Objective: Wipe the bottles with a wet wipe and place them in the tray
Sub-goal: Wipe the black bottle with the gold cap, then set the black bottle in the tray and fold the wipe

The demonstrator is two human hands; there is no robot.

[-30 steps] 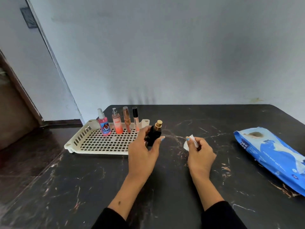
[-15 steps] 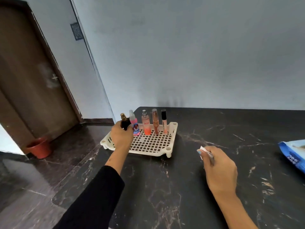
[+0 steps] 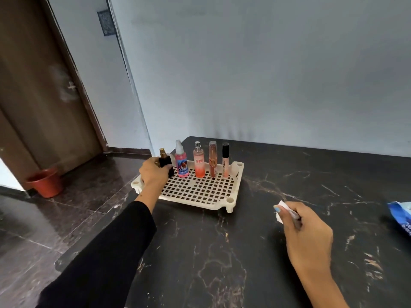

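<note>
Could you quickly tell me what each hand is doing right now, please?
Left hand: grip closed around the black bottle at the tray.
Right hand: grip closed on the wet wipe.

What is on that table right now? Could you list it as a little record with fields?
Surface: dark marbled table
Tray: cream lattice tray near the table's far left corner
Standing in tray: pink spray bottle, peach bottle, copper tube, black-capped tube, in a row
Left hand: grips black bottle at the row's left end
Right hand: holds white wipe
Right edge: blue wipes pack
</note>
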